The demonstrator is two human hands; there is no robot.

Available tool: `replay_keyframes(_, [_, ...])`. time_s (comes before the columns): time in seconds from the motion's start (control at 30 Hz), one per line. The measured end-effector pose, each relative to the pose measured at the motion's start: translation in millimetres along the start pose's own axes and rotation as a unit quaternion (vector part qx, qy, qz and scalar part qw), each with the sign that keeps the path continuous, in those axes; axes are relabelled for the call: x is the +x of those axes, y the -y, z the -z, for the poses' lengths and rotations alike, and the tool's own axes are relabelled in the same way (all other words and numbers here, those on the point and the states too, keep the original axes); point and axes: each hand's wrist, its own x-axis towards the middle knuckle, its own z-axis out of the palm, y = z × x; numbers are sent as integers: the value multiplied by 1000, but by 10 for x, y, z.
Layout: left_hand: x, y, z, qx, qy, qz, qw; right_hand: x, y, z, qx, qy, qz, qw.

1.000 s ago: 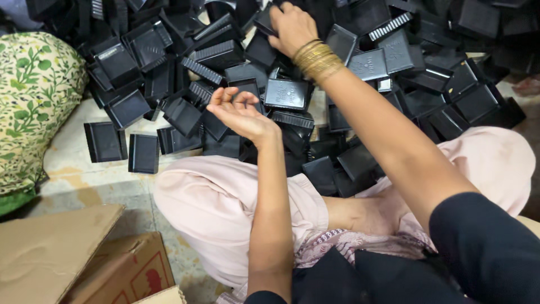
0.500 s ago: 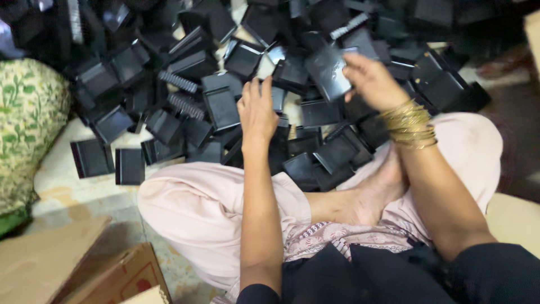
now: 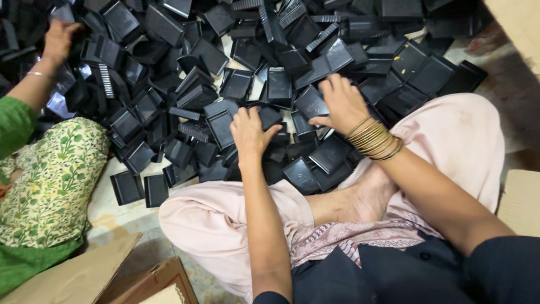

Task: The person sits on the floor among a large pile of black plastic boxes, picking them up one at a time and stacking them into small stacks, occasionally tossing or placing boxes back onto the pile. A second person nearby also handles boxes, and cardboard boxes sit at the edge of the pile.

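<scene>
A big heap of black plastic trays (image 3: 236, 84) covers the floor in front of my crossed legs. My left hand (image 3: 250, 132) lies palm down on the near edge of the heap, its fingers curled over one black tray (image 3: 270, 116). My right hand (image 3: 343, 104), with gold bangles (image 3: 374, 141) on the wrist, grips another black tray (image 3: 310, 102) just right of the left hand. The two hands are close together above my bare foot (image 3: 365, 200).
A co-worker in a green sleeve and flowered trousers (image 3: 53, 180) sits at the left, one hand (image 3: 59, 38) in the heap. Cardboard boxes (image 3: 157, 281) lie at the lower left, and more cardboard (image 3: 520, 197) at the right edge. Two trays (image 3: 140, 188) lie apart on the floor.
My right hand has come back from the far part of the heap towards my lap with a tray. My left hand has turned palm down onto the heap.
</scene>
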Motion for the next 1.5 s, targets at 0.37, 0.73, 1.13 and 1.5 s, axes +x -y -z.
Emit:
replay_keyframes(0.37, [121,-133,225,-700,-79,19,709,30,15,-25,137,-23,-54,989])
replay_keyframes(0.73, [-24,-655,2,-783,39,-29,621,-24,480,176,540,14,-106,835])
replay_keyframes(1.13, [-113,-707,-59,-800,-19,-35,599,-54,553,8,684,40,-44,727])
replay_keyframes(1.5, [-49,-294,-159,-557,-336,118,750,-245,773,121,361,-35,103,926])
